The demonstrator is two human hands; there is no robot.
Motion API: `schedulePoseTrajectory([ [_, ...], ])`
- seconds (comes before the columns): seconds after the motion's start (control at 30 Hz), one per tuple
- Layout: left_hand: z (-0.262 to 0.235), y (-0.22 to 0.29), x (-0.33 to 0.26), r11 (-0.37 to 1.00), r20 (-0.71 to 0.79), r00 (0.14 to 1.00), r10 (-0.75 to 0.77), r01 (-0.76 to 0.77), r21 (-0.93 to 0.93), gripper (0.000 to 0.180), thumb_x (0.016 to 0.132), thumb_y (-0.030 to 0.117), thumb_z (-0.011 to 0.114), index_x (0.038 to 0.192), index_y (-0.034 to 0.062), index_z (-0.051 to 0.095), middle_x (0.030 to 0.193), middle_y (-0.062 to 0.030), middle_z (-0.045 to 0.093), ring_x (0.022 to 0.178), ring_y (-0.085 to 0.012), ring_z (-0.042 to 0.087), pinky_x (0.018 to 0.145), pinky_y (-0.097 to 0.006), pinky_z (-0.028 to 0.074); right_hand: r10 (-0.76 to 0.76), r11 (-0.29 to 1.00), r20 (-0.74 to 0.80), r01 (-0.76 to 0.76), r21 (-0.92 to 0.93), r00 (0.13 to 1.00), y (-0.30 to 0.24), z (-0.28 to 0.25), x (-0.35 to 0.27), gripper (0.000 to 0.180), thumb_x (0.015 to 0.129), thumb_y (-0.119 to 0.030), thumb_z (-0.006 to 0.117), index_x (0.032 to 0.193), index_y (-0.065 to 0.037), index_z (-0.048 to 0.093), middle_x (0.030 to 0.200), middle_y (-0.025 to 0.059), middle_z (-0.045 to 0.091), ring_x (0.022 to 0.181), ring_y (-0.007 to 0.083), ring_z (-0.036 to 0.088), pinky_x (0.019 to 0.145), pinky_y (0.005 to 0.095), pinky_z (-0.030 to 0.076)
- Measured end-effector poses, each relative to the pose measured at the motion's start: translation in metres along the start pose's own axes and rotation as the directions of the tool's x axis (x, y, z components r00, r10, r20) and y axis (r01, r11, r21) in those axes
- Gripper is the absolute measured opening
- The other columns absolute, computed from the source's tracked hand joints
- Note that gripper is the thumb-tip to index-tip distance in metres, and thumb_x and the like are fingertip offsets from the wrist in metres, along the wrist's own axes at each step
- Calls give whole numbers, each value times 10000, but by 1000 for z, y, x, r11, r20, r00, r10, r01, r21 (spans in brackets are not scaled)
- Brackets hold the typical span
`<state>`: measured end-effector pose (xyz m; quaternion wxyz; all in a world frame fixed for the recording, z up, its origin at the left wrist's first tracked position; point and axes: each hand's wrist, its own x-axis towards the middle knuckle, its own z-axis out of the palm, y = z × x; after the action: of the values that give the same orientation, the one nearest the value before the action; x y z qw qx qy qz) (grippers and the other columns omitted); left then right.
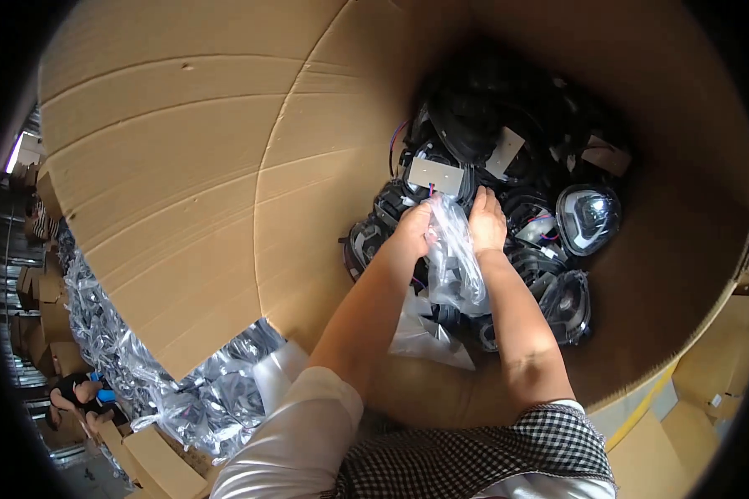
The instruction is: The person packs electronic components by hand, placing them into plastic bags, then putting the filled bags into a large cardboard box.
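Both my arms reach down into a deep cardboard box full of black parts with clear lenses, which look like vehicle lamps. My left hand (414, 231) is closed on the edge of a clear plastic bag (456, 279), its thumb and fingers pinching the film. On the bag's other side, my right hand (488, 223) lies with its fingers stretched out and close together, beside the bag and over the black parts. What sits inside the bag is hard to make out. Just beyond my left hand is a pale flat plate (435, 175) with small holes. A lamp with a shiny clear lens (588, 218) rests to the right.
Tall brown cardboard walls (191, 166) curve around the parts. Another clear plastic sheet (429, 337) lies below my hands. Outside, to the left, are many silvery plastic-wrapped items (216, 407), open cardboard flaps (162, 466) and another person (79, 391). More cardboard (666, 449) stands at the lower right.
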<state>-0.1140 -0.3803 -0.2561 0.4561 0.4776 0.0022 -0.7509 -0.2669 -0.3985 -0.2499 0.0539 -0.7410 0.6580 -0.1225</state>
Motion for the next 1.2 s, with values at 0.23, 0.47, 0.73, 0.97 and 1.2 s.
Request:
schedulePoseTrajectory([
  [0.23,16,-17,-30,960,-86,969,233,-243,-138,161,876,210,543,865,62,607,754,-90,624,591,-217,594,531,-358,492,118,950,56,-129,286,991,3,-65,-38,829,662,-230,771,1335,-26,332,1279,228,485,1132,382,527,915,431,468],
  [0.47,-48,-57,-184,693,-230,654,721,-670,266,313,790,-7,541,1088,11,449,929,-83,559,760,-138,515,663,-322,462,262,889,-230,-142,435,937,-63,-178,-139,861,655,-255,768,1364,6,357,1250,253,495,1153,400,495,974,433,414],
  [0.73,-15,-113,-311,728,-30,751,660,-649,-220,420,866,-71,482,1261,59,422,1100,-62,568,1001,-146,535,876,-302,452,-629,754,-95,635,170,772,-122,-313,-252,615,798,-329,668,1285,-19,455,1295,197,478,1110,364,475,895,450,437],
  [0.97,-32,-120,-379,358,436,511,741,-850,386,638,748,-120,525,1349,-2,346,1226,-103,515,1178,-183,468,991,-322,383,-333,-461,158,-307,832,930,-65,-291,-294,740,865,-368,617,1483,-222,237,1511,82,258,1356,278,293,1098,423,285],
  [1.2,-40,-69,-429,-59,612,387,690,-812,580,413,720,-5,625,1126,43,562,1065,-85,559,953,-176,565,748,-283,492,1,-604,133,-105,790,991,-43,-294,-281,613,891,-323,506,1435,-97,340,1373,101,453,1212,267,477,1033,423,374],
])
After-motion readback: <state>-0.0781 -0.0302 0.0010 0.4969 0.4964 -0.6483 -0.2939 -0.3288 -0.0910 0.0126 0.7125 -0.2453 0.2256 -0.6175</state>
